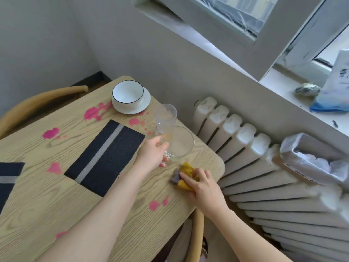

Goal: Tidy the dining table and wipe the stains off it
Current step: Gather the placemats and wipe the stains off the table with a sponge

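In the head view, the left hand (154, 155) is closed around the near side of a wide clear glass (178, 143), fingers wrapped on its wall; whether the glass rests on the table (47, 201) or is just lifted I cannot tell. Just beyond that hand stands a taller ribbed glass (166, 119), touching or nearly touching the wide one. The right hand (202, 183) lies palm-down, fingers spread and pressing on a yellow-and-grey cloth (186, 176), just to the right of the left hand and close to the table's rounded corner.

By my reading the task is barely begun. Pink stains (92, 113) show almost everywhere: beyond the left hand near the white bowl (128, 95) on its saucer (145, 103), far left of it, and just nearer the person than the right hand — none looks wiped. The bowl, both glasses and the dark placemat (105, 156) immediately left of the left hand remain on the table.

Room is tight on the right — the cloth hand sits beside the table edge, with a radiator (236, 140) past it and a chair back (197, 237) below the wrist. The open wood lies toward the person and to the left of the left forearm; a second mat (7, 178) sits far left.
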